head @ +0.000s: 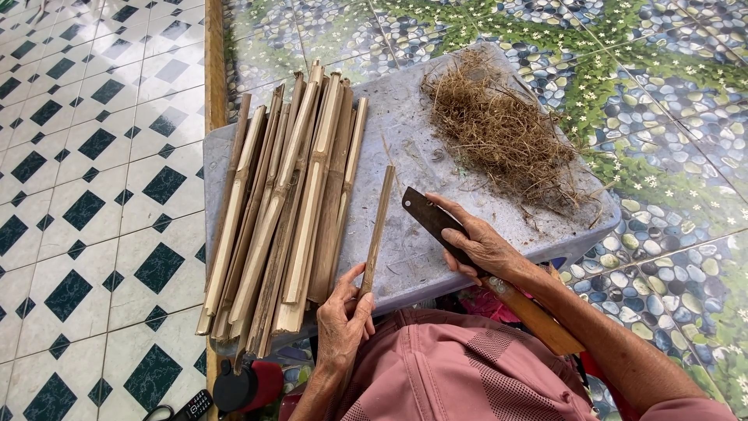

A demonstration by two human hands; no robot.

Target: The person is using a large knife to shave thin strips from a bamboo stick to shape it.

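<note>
The near end of the thin bamboo strip (377, 234) is hidden inside the left hand (340, 323), whose grip is closed around it; the strip lies on the grey tabletop (405, 140). The right hand (483, 248) is clamped on a dark knife (433, 221) (its wooden handle passes under the wrist). Split bamboo pieces (273, 210) lie left, dry fibres (499, 132) far right.

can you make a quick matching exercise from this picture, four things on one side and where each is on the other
Things:
1. single bamboo strip
2. dark blade
3. pile of dry fibres
4. stack of split bamboo

Places:
A. far right part of the grey board
B. held by the left hand
C. left side of the board
D. under the right hand

Pairs: 1-B, 2-D, 3-A, 4-C
</note>
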